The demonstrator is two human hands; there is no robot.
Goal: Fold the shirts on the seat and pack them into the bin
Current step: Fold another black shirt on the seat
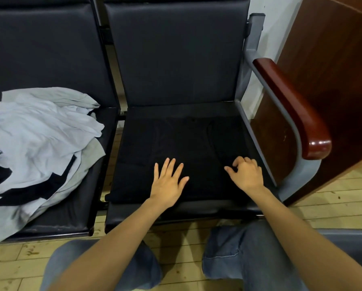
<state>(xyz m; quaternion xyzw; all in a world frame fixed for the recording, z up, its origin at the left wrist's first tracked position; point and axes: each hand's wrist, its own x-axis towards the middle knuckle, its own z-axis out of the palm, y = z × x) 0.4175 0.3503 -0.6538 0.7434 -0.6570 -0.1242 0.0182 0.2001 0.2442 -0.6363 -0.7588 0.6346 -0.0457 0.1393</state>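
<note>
A black shirt (182,148) lies spread flat over the right seat (175,211), collar toward the backrest. My left hand (168,181) presses flat on its lower middle with fingers straight and spread. My right hand (246,172) sits on the shirt's right side, fingers curled and pinching the black fabric. A heap of unfolded light grey and white shirts (39,143), one with black stripes, lies on the left seat (75,217). No bin is in view.
A grey metal armrest with a red-brown wooden top (291,110) borders the right seat. A dark wooden panel (333,70) stands further right. Pale wooden floor (344,196) runs below, and my knees in blue jeans (245,257) are close to the seat's front.
</note>
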